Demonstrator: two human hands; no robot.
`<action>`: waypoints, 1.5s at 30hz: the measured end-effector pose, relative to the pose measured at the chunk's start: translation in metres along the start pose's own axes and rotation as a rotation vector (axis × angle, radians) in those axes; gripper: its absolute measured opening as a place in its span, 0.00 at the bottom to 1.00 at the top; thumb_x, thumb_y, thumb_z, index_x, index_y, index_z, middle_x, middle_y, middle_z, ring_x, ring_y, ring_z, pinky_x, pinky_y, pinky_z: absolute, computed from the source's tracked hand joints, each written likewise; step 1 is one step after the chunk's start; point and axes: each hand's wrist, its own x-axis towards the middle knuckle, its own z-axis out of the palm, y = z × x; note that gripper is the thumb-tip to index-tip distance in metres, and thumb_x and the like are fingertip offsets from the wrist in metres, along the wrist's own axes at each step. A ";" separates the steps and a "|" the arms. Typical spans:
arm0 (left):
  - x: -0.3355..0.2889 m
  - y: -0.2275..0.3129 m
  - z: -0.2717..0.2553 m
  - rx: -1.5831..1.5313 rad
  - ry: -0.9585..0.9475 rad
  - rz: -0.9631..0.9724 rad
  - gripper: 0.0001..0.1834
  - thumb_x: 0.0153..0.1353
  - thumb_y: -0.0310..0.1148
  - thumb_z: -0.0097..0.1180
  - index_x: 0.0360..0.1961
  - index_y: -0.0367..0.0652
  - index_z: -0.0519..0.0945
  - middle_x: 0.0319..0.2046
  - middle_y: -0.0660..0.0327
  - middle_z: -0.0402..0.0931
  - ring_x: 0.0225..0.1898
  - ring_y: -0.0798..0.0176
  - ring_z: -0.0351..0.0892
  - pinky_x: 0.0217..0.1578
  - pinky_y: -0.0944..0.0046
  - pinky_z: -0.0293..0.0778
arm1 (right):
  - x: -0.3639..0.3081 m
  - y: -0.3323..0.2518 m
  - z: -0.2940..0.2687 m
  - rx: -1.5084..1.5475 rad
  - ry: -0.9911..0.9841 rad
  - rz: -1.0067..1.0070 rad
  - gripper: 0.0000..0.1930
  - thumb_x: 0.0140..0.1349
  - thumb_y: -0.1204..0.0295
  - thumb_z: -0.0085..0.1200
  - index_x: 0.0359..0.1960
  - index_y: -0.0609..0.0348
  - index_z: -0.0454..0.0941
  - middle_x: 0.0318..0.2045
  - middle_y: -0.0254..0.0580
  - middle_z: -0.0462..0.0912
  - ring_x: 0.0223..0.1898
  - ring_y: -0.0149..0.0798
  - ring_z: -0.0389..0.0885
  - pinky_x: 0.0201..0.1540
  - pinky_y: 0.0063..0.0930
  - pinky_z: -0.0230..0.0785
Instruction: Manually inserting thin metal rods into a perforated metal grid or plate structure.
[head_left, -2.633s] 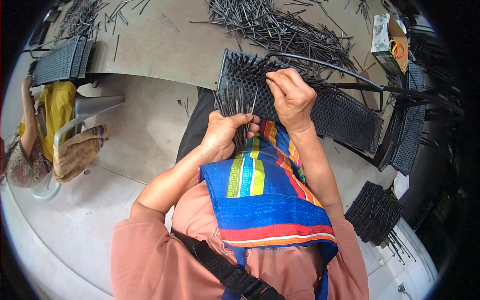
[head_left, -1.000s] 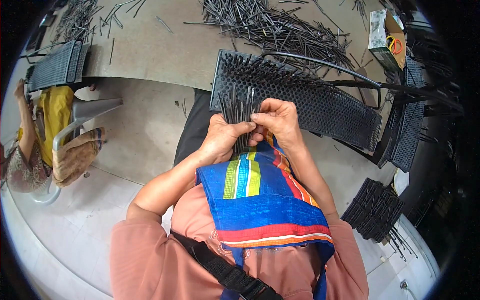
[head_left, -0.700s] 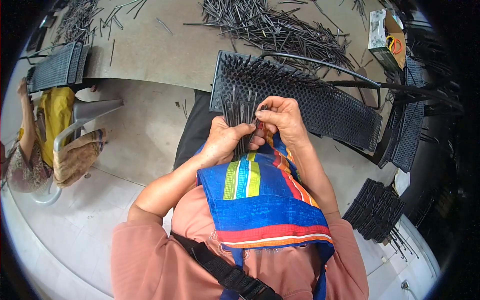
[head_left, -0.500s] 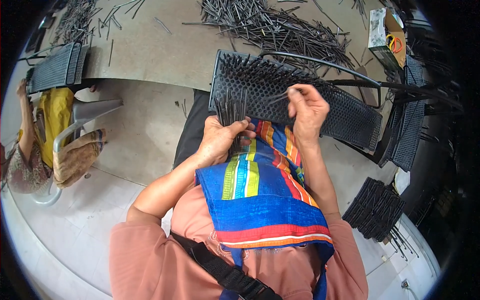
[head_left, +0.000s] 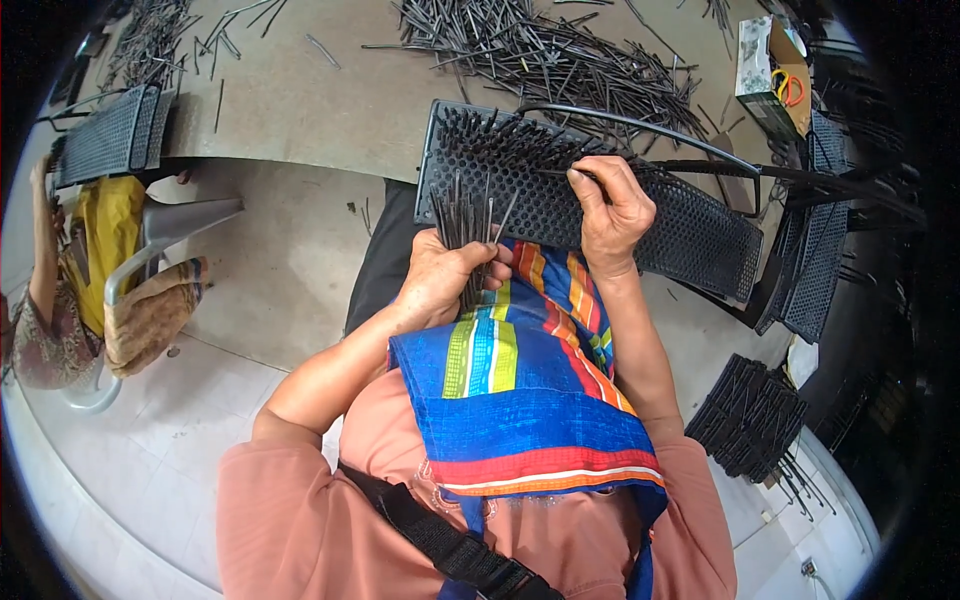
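My left hand (head_left: 445, 270) is closed around an upright bundle of thin black sticks (head_left: 462, 215), whose tips fan out above the fingers. My right hand (head_left: 615, 215) pinches a single dark stick (head_left: 562, 172) between thumb and forefinger, over a black perforated tray (head_left: 700, 235). Many short black sticks (head_left: 500, 138) stand packed in the holes along the tray's far side, while rows of holes nearer me show bare. The tray slants down to the right above my lap, across a blue striped apron (head_left: 535, 420). The far end of the pinched stick merges with the dark rows.
Loose black sticks (head_left: 570, 65) lie heaped on the table (head_left: 290, 90) behind the tray. A thin metal bar (head_left: 640, 120) arches over it. An open box (head_left: 765, 75) with scissors stands at far right. Another person's arm (head_left: 42, 240) reaches a similar tray (head_left: 110, 135) at left.
My right hand has moved slightly up with its stick, bringing it against the far rows of the tray. One stick in the left bundle now leans out to the right.
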 end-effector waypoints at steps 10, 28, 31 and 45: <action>0.001 -0.002 -0.001 0.021 0.020 0.045 0.14 0.57 0.16 0.49 0.45 0.31 0.76 0.30 0.52 0.82 0.26 0.63 0.83 0.25 0.68 0.78 | 0.018 -0.008 0.000 -0.056 -0.139 -0.102 0.06 0.50 0.85 0.63 0.30 0.66 0.80 0.26 0.43 0.81 0.26 0.35 0.79 0.30 0.24 0.70; -0.001 0.000 -0.004 -0.048 0.000 -0.025 0.07 0.58 0.18 0.53 0.38 0.30 0.78 0.30 0.50 0.82 0.27 0.62 0.83 0.27 0.67 0.80 | 0.011 -0.008 0.012 -0.121 -0.104 0.047 0.06 0.51 0.83 0.63 0.32 0.64 0.84 0.21 0.35 0.77 0.20 0.24 0.70 0.23 0.19 0.60; -0.002 0.002 -0.004 -0.078 0.008 -0.023 0.08 0.57 0.17 0.52 0.39 0.29 0.78 0.31 0.49 0.82 0.28 0.61 0.84 0.27 0.66 0.81 | 0.017 -0.012 0.012 -0.207 -0.140 -0.017 0.06 0.52 0.82 0.63 0.33 0.64 0.84 0.21 0.35 0.77 0.20 0.25 0.71 0.23 0.20 0.62; -0.003 0.006 -0.009 -0.132 -0.004 -0.068 0.09 0.56 0.16 0.51 0.39 0.30 0.77 0.31 0.48 0.82 0.28 0.59 0.83 0.27 0.65 0.80 | 0.008 -0.010 0.014 -0.184 -0.101 -0.043 0.06 0.52 0.83 0.62 0.33 0.66 0.84 0.23 0.40 0.80 0.23 0.30 0.75 0.26 0.21 0.66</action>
